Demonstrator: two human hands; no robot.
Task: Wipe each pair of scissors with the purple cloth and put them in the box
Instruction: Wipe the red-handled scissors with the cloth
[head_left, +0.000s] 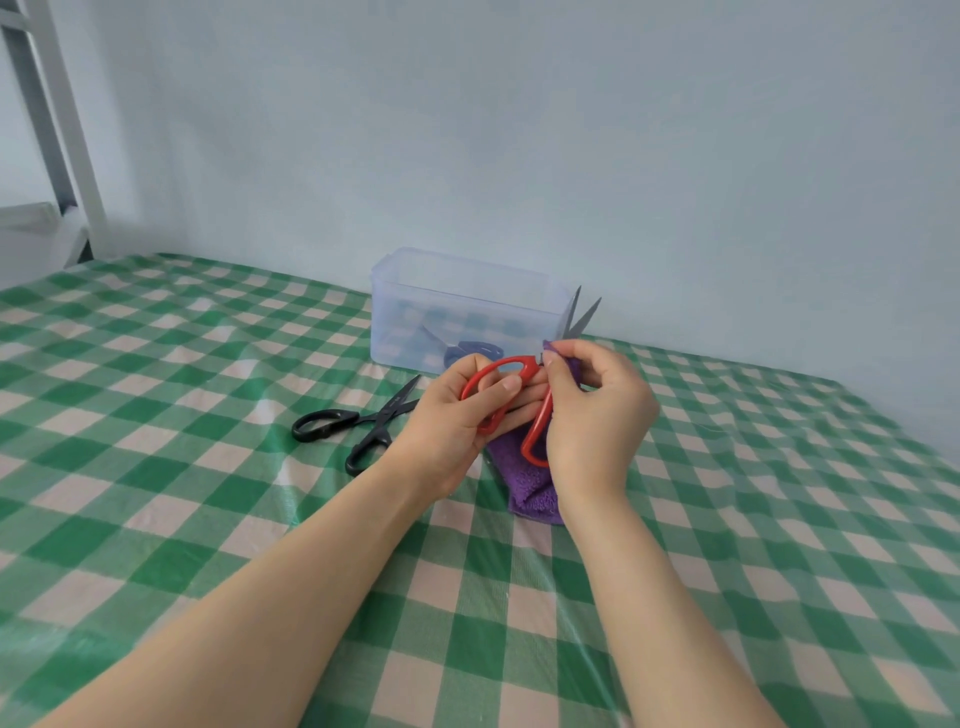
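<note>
My left hand (462, 415) grips the red-handled scissors (498, 369) by one handle loop, blades apart and pointing up to the right. My right hand (597, 410) pinches the purple cloth (530, 483) around the blades near the pivot; the rest of the cloth hangs down to the table. Black scissors (358, 421) lie open on the table, left of my hands. The clear plastic box (467, 296) stands behind, near the wall, with blue-handled scissors (470, 351) inside it.
The table wears a green and white checked cloth (208, 467). A pale wall runs close behind the box. A white metal frame (62, 119) stands at the far left.
</note>
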